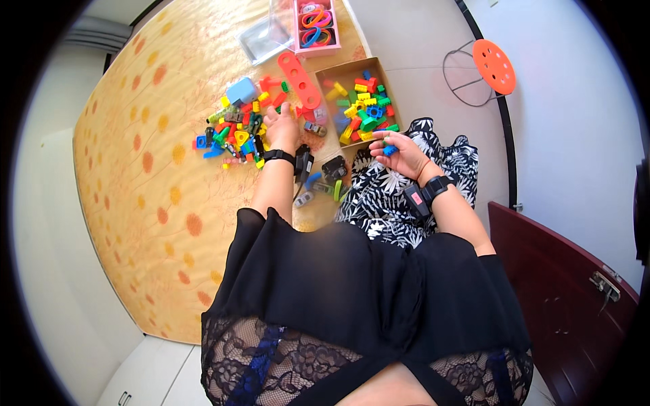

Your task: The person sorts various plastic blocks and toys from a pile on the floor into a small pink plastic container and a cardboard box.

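My left hand (282, 130) reaches over the right side of a loose pile of toys, its fingertips pinched around a small green building block (278, 109). Yellow, red, blue and green blocks and some toy vehicles make up the pile (242, 137). My right hand (401, 157) is palm up at the near right corner of a cardboard box, its curled fingers around a blue building block (389, 149). Inside the box (397, 111) lie several plastic blocks in red, yellow, green and blue. A small toy car (315, 128) sits right of my left hand.
A red strip with round holes (298, 80) lies between pile and box. Behind it are a clear plastic lid (264, 40) and a pink box of colourful rings (336, 27). More toy cars (304, 199) lie nearer me. An orange stool (494, 66) stands right on the floor.
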A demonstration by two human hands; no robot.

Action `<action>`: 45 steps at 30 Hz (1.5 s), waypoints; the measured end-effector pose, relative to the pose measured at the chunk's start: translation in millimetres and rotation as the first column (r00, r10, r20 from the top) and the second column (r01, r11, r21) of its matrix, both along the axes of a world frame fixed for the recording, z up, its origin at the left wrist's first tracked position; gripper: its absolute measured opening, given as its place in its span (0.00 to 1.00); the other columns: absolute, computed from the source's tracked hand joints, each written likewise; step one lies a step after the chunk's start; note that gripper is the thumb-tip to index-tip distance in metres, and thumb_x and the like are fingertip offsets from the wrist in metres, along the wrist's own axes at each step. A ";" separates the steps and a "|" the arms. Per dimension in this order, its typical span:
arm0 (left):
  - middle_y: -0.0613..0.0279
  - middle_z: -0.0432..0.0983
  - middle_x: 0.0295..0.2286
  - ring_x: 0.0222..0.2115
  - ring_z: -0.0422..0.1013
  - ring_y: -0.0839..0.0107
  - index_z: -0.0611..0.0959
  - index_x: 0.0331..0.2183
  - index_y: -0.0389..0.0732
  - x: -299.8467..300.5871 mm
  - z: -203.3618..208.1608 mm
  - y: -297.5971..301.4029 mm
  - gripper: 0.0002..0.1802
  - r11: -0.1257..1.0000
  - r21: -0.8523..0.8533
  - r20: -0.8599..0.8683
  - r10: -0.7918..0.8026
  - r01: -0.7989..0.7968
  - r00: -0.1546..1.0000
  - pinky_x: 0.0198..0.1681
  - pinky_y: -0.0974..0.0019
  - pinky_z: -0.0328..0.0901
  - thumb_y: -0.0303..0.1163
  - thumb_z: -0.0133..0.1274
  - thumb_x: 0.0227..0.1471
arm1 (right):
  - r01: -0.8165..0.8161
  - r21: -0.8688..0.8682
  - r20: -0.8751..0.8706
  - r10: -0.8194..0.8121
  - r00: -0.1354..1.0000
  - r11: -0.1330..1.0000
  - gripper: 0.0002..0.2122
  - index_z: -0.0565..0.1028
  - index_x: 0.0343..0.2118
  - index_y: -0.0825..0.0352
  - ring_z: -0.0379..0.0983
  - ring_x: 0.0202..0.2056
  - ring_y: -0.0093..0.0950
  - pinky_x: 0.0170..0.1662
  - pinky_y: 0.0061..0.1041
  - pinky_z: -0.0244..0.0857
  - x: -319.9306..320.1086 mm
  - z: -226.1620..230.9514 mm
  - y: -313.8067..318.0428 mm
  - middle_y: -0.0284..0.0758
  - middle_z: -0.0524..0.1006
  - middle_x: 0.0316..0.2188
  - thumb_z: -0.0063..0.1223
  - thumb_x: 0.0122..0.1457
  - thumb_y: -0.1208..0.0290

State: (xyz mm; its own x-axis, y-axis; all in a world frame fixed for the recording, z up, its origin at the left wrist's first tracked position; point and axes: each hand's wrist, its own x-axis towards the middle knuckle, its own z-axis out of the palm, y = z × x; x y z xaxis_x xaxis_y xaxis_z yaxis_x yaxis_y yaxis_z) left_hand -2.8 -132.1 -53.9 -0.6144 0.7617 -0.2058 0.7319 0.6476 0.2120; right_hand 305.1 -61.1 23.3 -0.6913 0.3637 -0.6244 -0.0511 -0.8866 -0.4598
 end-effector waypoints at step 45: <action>0.47 0.67 0.42 0.45 0.63 0.51 0.78 0.39 0.40 144.1 72.6 18.3 0.18 0.718 0.689 0.474 -0.549 0.098 0.688 0.49 0.56 0.61 0.33 0.61 0.43 | -0.091 0.263 0.042 0.082 0.996 0.961 0.30 0.54 0.61 0.59 0.61 0.54 0.30 0.46 0.38 0.69 -37.9 35.1 8.0 0.34 0.62 0.54 0.40 0.61 0.45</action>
State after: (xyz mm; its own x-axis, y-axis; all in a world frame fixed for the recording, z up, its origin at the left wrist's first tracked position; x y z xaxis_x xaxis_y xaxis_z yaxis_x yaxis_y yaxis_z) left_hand 141.4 -113.8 18.7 -0.2000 0.9723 0.1212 0.4147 -0.0281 0.9095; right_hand 267.2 -53.1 58.3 -0.7094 0.4583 -0.5355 0.0382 -0.7336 -0.6785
